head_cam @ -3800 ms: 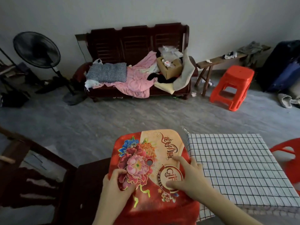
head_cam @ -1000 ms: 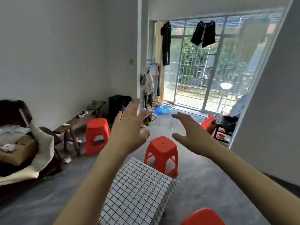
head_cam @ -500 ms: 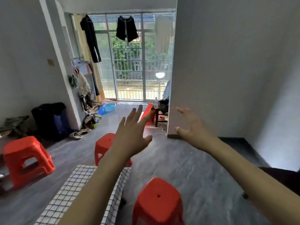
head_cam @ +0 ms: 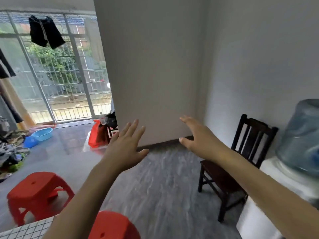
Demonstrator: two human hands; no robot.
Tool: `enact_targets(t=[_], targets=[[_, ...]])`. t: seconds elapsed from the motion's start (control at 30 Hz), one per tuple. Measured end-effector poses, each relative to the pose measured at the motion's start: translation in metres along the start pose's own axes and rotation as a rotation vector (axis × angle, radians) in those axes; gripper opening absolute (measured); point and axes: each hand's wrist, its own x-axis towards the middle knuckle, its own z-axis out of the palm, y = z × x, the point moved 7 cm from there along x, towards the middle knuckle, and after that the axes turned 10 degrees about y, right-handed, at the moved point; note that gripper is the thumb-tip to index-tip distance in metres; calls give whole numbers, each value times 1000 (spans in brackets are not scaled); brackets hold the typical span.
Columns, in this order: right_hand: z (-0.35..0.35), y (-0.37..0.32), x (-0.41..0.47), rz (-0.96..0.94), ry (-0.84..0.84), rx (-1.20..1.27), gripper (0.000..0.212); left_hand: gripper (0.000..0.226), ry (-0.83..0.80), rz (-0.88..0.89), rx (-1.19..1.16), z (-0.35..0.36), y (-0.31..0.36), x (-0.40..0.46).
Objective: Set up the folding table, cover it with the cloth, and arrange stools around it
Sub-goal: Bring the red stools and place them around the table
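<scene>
Both my arms stretch forward at chest height. My left hand (head_cam: 126,145) is open with fingers spread and holds nothing. My right hand (head_cam: 200,138) is open too, palm down, also holding nothing. A red plastic stool (head_cam: 37,192) stands on the floor at the lower left. A second red stool (head_cam: 113,225) shows at the bottom edge under my left forearm. Only a corner of the checked cloth (head_cam: 22,229) on the table appears at the bottom left.
A dark wooden chair (head_cam: 241,161) stands against the right wall beside a water dispenser with a blue bottle (head_cam: 300,137). A white wall block (head_cam: 151,71) rises ahead. A barred glass door (head_cam: 57,75), a blue basin (head_cam: 42,133), a red bag (head_cam: 97,135) and a clothes pile (head_cam: 10,152) lie left.
My view has swung right: the sofa and most of the table are out of frame, while the chair and water dispenser have come in. Both hands stay raised, open and apart.
</scene>
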Motion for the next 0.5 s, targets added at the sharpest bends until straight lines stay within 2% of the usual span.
enact_targets(t=[0.23, 0.37, 0.5], targets=[[-7, 45, 39, -44, -23, -69, 73, 75, -15, -6, -28, 44, 46, 51], [10, 63, 71, -58, -59, -106, 75, 74, -20, -29, 10, 68, 33, 76], [54, 80, 105, -90, -184, -276, 81, 73, -40, -62, 41, 97, 8, 106]])
